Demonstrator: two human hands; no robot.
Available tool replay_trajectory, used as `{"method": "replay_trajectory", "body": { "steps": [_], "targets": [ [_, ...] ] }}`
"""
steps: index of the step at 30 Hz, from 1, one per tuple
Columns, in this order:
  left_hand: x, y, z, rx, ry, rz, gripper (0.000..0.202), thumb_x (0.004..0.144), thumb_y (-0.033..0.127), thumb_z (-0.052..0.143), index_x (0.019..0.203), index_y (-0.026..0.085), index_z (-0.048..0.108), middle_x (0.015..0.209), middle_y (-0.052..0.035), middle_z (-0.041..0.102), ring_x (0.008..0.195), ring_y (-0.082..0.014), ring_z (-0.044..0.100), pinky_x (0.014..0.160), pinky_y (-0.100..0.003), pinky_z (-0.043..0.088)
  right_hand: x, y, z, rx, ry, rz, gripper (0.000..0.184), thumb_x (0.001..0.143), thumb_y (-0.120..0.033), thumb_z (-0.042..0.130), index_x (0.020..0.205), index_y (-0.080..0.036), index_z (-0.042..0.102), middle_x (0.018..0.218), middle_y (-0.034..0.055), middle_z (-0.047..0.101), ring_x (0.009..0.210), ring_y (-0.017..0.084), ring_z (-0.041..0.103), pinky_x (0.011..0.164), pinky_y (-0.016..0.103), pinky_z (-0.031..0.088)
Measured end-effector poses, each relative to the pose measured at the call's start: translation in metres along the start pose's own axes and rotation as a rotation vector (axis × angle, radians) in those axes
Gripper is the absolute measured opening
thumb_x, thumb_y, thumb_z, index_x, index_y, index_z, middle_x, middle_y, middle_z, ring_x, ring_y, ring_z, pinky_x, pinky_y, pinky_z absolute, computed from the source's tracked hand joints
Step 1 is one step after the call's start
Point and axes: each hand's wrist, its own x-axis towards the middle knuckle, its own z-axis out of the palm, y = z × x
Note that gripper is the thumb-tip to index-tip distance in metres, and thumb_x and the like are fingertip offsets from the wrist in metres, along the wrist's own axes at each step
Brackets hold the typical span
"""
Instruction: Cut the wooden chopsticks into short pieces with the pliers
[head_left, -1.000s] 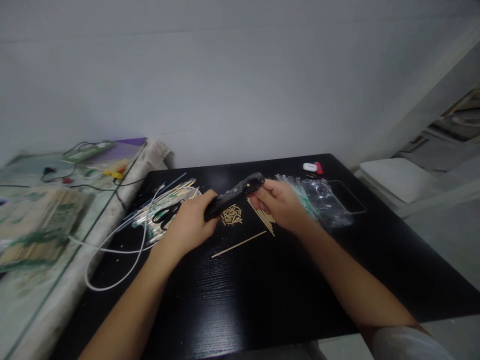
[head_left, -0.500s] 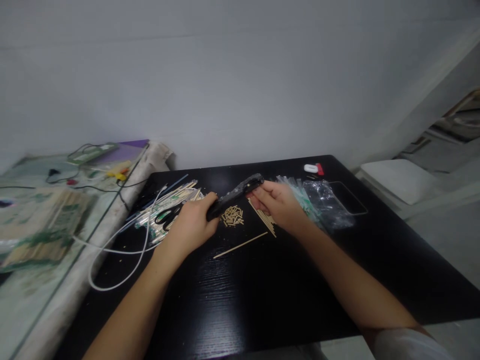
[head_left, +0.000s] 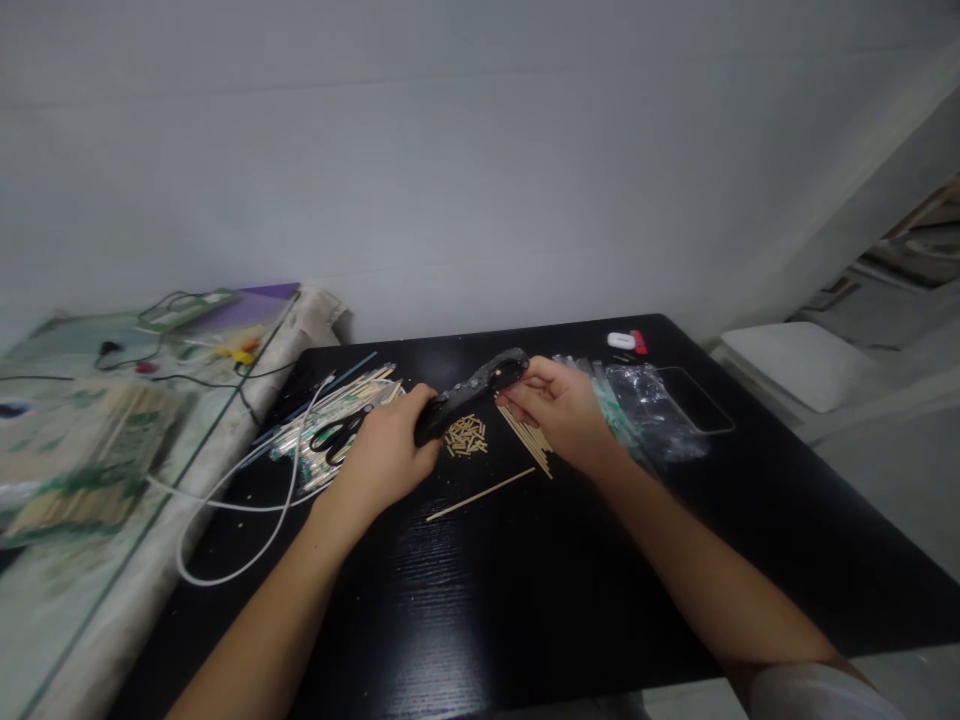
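My left hand [head_left: 394, 440] is wrapped round one end of a long black tool [head_left: 469, 393] with a curved far end. Its exact kind does not show. At that curved end my right hand [head_left: 559, 405] has its fingers pinched together; what lies between them is hidden. Beneath the tool is a small heap of short cut wooden stick pieces [head_left: 466, 436]. Several longer thin wooden sticks [head_left: 529, 437] lie side by side below my right hand. One single stick [head_left: 480, 494] rests nearer to me. Black-handled scissors [head_left: 335, 436] lie just left of my left hand.
Packaged sticks [head_left: 326, 420] and a looped white cable [head_left: 232, 580] are at the left of the black table [head_left: 570, 590]. Clear plastic wrappers [head_left: 652, 410], a phone-shaped dark outline [head_left: 697, 398] and a white case [head_left: 620, 340] lie right. A glass-topped surface [head_left: 71, 590] adjoins at left.
Both hands stay almost in place on either end of the black tool. The view has shifted very slightly; the sticks and heap lie as before.
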Motion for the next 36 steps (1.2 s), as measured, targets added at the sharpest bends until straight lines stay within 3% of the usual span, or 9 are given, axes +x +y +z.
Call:
{"method": "replay_trajectory", "body": {
  "steps": [14, 28, 32, 36],
  "targets": [
    [-0.0008, -0.0024, -0.0046, 0.001, -0.004, 0.035, 0.028, 0.081, 0.016, 0.062, 0.109, 0.020, 0.058, 0.095, -0.0066, 0.070, 0.085, -0.0254, 0.066, 0.077, -0.036, 0.048, -0.0011, -0.0023, -0.0017, -0.011, -0.069, -0.024, 0.027, 0.088, -0.046, 0.075, 0.089, -0.020, 0.068, 0.073, 0.0008, 0.067, 0.054, 0.009, 0.045, 0.049, 0.027, 0.034],
    [-0.0022, 0.0034, -0.0077, 0.060, -0.071, -0.025, 0.014, 0.082, 0.015, 0.056, 0.094, 0.022, 0.054, 0.076, -0.0038, 0.062, 0.071, -0.0249, 0.062, 0.067, -0.033, 0.043, -0.0044, 0.0011, 0.0038, -0.060, -0.005, -0.036, 0.024, 0.092, -0.041, 0.069, 0.081, -0.020, 0.063, 0.069, -0.0008, 0.063, 0.056, 0.009, 0.047, 0.051, 0.026, 0.034],
    [-0.0015, 0.0017, -0.0079, 0.055, -0.065, -0.007, 0.020, 0.083, 0.017, 0.057, 0.102, 0.021, 0.056, 0.085, -0.0067, 0.066, 0.077, -0.0264, 0.064, 0.069, -0.035, 0.044, -0.0029, -0.0002, 0.0018, -0.035, -0.039, -0.018, 0.027, 0.089, -0.045, 0.073, 0.083, -0.020, 0.064, 0.069, -0.0002, 0.064, 0.057, 0.010, 0.048, 0.051, 0.027, 0.035],
    [-0.0011, -0.0019, -0.0088, 0.030, -0.063, 0.022, 0.023, 0.082, 0.017, 0.057, 0.105, 0.020, 0.057, 0.091, -0.0076, 0.068, 0.082, -0.0275, 0.065, 0.072, -0.036, 0.046, -0.0013, -0.0017, -0.0014, 0.028, -0.125, -0.047, 0.029, 0.091, -0.045, 0.072, 0.083, -0.019, 0.066, 0.069, -0.0002, 0.064, 0.051, 0.008, 0.040, 0.047, 0.026, 0.029]
  ]
}}
